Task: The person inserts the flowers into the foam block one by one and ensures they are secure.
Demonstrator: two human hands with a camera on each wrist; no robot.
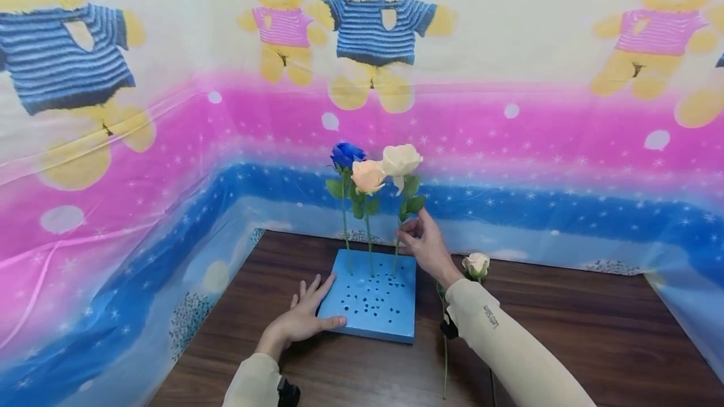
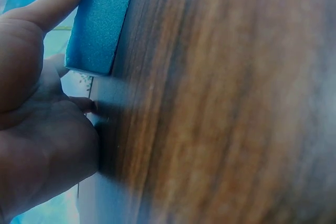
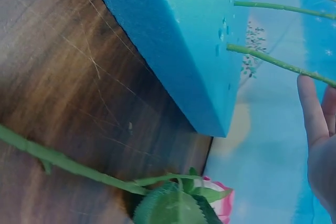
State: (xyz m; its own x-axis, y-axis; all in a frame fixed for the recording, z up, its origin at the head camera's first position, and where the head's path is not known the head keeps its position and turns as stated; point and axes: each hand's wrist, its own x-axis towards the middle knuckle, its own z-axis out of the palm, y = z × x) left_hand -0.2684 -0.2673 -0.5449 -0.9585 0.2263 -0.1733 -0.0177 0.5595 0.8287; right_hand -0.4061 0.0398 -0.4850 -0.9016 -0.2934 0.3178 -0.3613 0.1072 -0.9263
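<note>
Fingers (image 1: 325,289) of my left hand (image 1: 300,319): spread and straight, gripping nothing, laid against the left side of the blue block (image 1: 367,325), thumb over its near left corner. Handling note: I judge flat, even pressure best, since a light block might slide or tip while a stem is worked.

Blue block: one, foam by its look, flat on the table (image 1: 594,319); the only holder I can list. Top pierced with many small holes, those toward the near side unfilled. Contents, left to right, along the far part: one blue rose (image 1: 347,154), upright; one peach rose (image 1: 369,176), upright; one white rose (image 1: 401,159), leaning slightly right, its stem's foot at the block's top. How deep that foot sits, I cannot tell.

Right hand (image 1: 432,250): fingers (image 3: 311,108) pinching the white rose's stem below its leaves. Handling note: a lower grip and a push along the stem's own line should keep it from bowing or widening the hole.

Loose stock, on the table right of the block: one leafy stem (image 1: 445,357), partly hidden by my right arm, bloom not made out; one pale rose (image 1: 477,262), farther right, bloom toward the far edge.
</note>
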